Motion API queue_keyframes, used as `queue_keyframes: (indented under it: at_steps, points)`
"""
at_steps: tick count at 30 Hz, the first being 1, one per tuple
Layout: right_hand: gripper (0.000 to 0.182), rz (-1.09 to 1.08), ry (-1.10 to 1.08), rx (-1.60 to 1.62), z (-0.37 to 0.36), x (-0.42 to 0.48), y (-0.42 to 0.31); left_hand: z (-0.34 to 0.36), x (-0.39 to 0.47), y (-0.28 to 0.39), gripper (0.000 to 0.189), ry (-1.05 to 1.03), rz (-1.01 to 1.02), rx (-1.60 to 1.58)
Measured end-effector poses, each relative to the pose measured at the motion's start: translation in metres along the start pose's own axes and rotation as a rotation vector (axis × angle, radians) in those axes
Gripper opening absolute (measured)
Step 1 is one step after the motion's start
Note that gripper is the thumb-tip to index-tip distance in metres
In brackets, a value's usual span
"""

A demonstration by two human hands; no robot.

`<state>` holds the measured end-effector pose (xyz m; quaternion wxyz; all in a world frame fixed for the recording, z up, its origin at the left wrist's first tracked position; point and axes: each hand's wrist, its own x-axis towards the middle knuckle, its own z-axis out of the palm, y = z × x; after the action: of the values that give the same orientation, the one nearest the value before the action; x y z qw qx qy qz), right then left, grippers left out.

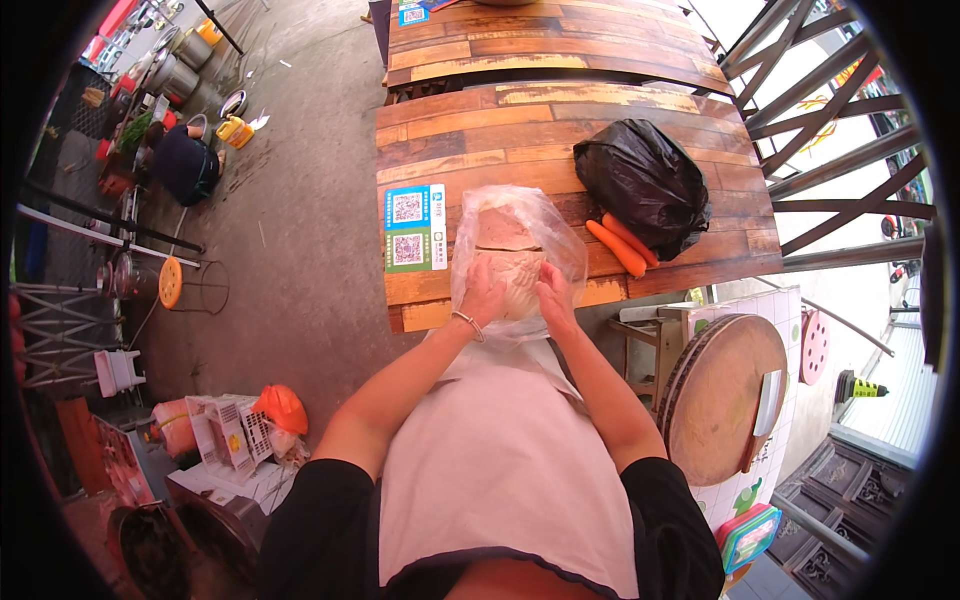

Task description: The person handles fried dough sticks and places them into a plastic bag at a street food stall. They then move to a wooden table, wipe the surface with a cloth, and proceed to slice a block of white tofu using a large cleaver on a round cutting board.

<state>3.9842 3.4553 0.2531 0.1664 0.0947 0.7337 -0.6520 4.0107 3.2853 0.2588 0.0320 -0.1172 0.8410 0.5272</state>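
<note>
A clear plastic bag (566, 236) lies at the near edge of a wood-patterned table (480, 124). Inside it are two pale slabs of food, perhaps meat: a pinker slab (506, 227) toward the back and a cream-coloured slab (517, 277) nearer me, with a dark gap between them. My left hand (482, 291), a bracelet at its wrist, grips the left side of the bagged food. On the right side my right hand (553, 296) holds it with bent fingers. Whether the fingertips press on plastic or on the food itself is hard to tell.
A black plastic bag (645, 184) and two carrots (619, 247) lie to the right, printed code cards (415, 229) to the left. Beside my right arm, a round chopping board (724, 401) bears a cleaver (765, 405). A person (184, 165) crouches at far left near a stool (171, 283).
</note>
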Motion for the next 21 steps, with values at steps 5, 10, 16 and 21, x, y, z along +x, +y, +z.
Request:
queue_keyframes:
  at_steps: [5, 10, 16, 21]
  points:
    - [0.053, 0.195, 0.032, -0.123, -0.003, 0.009, 0.002, -0.009, 0.014, -0.018, 0.075, 0.122, -0.2, 0.113]
    - [0.052, 0.151, 0.072, -0.219, -0.009, 0.008, -0.014, -0.01, 0.03, -0.017, 0.079, 0.05, -0.3, -0.036]
    - [0.045, -0.14, 0.252, -0.495, 0.017, 0.032, 0.055, 0.002, 0.044, -0.053, 0.07, 0.14, -0.458, -0.068]
    - [0.051, 0.114, 0.215, -0.432, 0.009, 0.048, 0.042, 0.004, 0.061, -0.05, 0.071, 0.13, -0.553, -0.083]
